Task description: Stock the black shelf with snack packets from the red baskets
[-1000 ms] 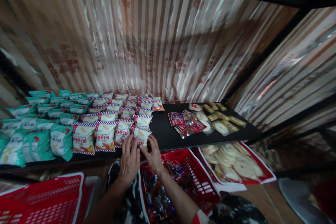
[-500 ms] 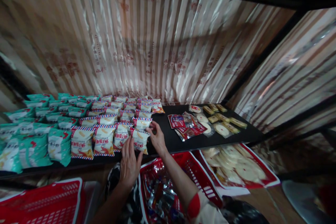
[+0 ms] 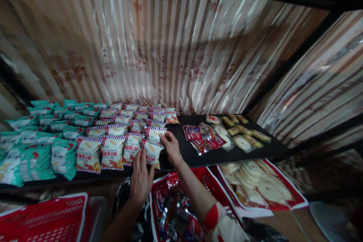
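Observation:
Rows of white snack bags (image 3: pixel 112 153) with striped red-and-blue edges and red lettering stand on a black shelf (image 3: pixel 187 159). My right hand (image 3: pixel 172 149) pinches the right edge of a snack bag (image 3: pixel 154 135) in the second row, thumb and fingertips on its corner. Just in front of that one stands another snack bag (image 3: pixel 153 155) at the right end of the front row. My left hand (image 3: pixel 141 179) rests its outstretched fingers against the lower front of this bag and its neighbour, gripping nothing. Both palms are partly turned from view.
Teal snack bags (image 3: pixel 64 157) fill the shelf's left side. To the right lie red packets (image 3: pixel 195 133), round pale packaged pieces (image 3: pixel 242 143) and small yellow packs (image 3: pixel 261 136). Below are a red basket (image 3: pixel 224 193) of shiny packets, a red-edged container (image 3: pixel 300 197) and another red basket (image 3: pixel 51 215).
My right thumb has moved up onto the front of the second-row snack bag, which now shows more upright. My left hand stays nearly in place. The view has shifted slightly.

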A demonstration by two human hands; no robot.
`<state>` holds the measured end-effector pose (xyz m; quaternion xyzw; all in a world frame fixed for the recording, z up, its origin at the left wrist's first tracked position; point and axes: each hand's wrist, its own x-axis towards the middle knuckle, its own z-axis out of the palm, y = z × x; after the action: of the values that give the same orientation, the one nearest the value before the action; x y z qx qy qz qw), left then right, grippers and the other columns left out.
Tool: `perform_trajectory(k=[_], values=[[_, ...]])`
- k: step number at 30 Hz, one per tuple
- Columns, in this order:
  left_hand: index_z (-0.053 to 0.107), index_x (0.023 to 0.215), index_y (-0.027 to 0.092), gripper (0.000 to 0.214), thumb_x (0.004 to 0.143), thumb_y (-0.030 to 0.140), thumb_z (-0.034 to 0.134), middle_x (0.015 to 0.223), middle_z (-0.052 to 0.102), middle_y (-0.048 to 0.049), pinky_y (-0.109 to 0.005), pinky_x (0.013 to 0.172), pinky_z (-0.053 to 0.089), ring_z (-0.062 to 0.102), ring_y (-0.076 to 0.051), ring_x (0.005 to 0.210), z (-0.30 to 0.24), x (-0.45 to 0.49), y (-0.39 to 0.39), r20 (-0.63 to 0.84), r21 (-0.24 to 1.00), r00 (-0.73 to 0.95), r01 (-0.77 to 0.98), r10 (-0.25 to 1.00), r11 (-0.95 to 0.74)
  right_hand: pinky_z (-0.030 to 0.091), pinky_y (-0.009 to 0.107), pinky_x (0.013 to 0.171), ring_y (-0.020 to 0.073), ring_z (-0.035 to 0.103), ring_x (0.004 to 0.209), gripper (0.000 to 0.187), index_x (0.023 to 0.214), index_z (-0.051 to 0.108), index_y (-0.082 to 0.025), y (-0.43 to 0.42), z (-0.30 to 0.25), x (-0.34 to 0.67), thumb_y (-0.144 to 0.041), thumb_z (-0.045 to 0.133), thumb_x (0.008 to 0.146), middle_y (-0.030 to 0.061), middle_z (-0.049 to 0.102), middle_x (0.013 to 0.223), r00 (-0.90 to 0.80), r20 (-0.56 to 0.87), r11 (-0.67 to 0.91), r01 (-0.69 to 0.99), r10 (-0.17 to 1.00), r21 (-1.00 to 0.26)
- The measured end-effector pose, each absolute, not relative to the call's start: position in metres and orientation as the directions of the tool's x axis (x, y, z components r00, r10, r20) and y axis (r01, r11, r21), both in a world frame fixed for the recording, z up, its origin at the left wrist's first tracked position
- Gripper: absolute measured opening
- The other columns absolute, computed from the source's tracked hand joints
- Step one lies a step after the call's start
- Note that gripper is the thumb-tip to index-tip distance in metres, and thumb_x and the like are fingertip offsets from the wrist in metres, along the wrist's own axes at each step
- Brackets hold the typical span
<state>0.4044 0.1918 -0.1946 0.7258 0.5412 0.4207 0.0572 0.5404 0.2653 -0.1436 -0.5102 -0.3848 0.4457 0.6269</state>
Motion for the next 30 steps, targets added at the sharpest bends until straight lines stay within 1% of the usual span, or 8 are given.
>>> perform_trajectory(k=[6,10,14,19,22,25,28,30], values=[[0.023,0.140,0.019,0.059,0.086,0.026,0.047,0.136,0.041,-0.0162,-0.046,0.095,0.046,0.040,-0.030,0.126,-0.192,0.407,0.195,0.549,0.514,0.038,0.772,0.835,-0.373,0.043,0.023,0.062,0.0127,0.051,0.066,0.030,0.081,0.058,-0.019,0.270,-0.148,0.546,-0.044,0.066,0.066,-0.0023,0.056,0.072,0.308,0.095,0.133,-0.106,0.947,-0.985],[0.029,0.137,0.018,0.057,0.085,0.028,0.050,0.133,0.043,-0.0160,-0.048,0.096,0.045,0.041,-0.031,0.125,-0.190,0.413,0.199,0.582,0.505,0.017,0.776,0.813,-0.377,0.043,0.024,0.061,0.0134,0.051,0.065,0.029,0.077,0.056,-0.020,0.271,-0.154,0.552,-0.046,0.066,0.066,-0.0021,0.057,0.070,0.314,0.101,0.132,-0.080,0.944,-0.988],[0.032,0.135,0.017,0.056,0.084,0.030,0.052,0.133,0.042,-0.0182,-0.051,0.096,0.043,0.041,-0.032,0.125,-0.187,0.422,0.203,0.627,0.509,-0.027,0.771,0.779,-0.383,0.042,0.024,0.064,0.0129,0.051,0.065,0.029,0.075,0.056,-0.019,0.273,-0.150,0.559,-0.045,0.067,0.066,-0.0024,0.057,0.070,0.293,0.111,0.139,-0.074,0.950,-0.988],[0.031,0.135,0.014,0.061,0.082,0.031,0.055,0.137,0.038,-0.0204,-0.048,0.094,0.046,0.040,-0.032,0.127,-0.187,0.429,0.206,0.634,0.514,-0.069,0.781,0.771,-0.353,0.041,0.024,0.064,0.0129,0.050,0.065,0.030,0.073,0.056,-0.019,0.276,-0.148,0.564,-0.047,0.065,0.068,-0.0028,0.056,0.068,0.252,0.134,0.140,-0.009,0.958,-0.990],[0.032,0.135,0.015,0.061,0.082,0.031,0.056,0.137,0.037,-0.0209,-0.048,0.092,0.047,0.042,-0.033,0.125,-0.190,0.431,0.207,0.627,0.492,-0.058,0.803,0.777,-0.337,0.044,0.026,0.067,0.0151,0.053,0.070,0.032,0.075,0.059,-0.018,0.276,-0.150,0.562,-0.049,0.065,0.067,-0.0012,0.059,0.071,0.238,0.113,0.117,-0.002,0.965,-0.993],[0.032,0.136,0.015,0.061,0.082,0.030,0.056,0.137,0.037,-0.0217,-0.049,0.092,0.045,0.042,-0.033,0.124,-0.193,0.432,0.208,0.643,0.479,-0.057,0.808,0.764,-0.343,0.045,0.028,0.070,0.0169,0.056,0.074,0.035,0.081,0.062,-0.018,0.274,-0.154,0.560,-0.049,0.066,0.067,0.0001,0.062,0.075,0.247,0.088,0.101,-0.039,0.965,-0.994],[0.028,0.137,0.013,0.064,0.082,0.029,0.056,0.136,0.037,-0.0234,-0.053,0.094,0.041,0.037,-0.035,0.127,-0.196,0.433,0.208,0.663,0.475,-0.070,0.809,0.745,-0.346,0.046,0.028,0.072,0.0170,0.058,0.077,0.038,0.088,0.063,-0.018,0.273,-0.158,0.560,-0.051,0.065,0.069,0.0020,0.065,0.082,0.307,0.089,0.113,-0.063,0.948,-0.992],[0.024,0.140,0.014,0.067,0.082,0.028,0.055,0.138,0.034,-0.0239,-0.055,0.095,0.039,0.033,-0.036,0.130,-0.197,0.434,0.208,0.657,0.482,-0.069,0.804,0.751,-0.349,0.046,0.028,0.070,0.0174,0.059,0.079,0.040,0.092,0.063,-0.018,0.274,-0.162,0.564,-0.053,0.060,0.072,0.0035,0.066,0.087,0.370,0.094,0.115,-0.037,0.924,-0.993]])
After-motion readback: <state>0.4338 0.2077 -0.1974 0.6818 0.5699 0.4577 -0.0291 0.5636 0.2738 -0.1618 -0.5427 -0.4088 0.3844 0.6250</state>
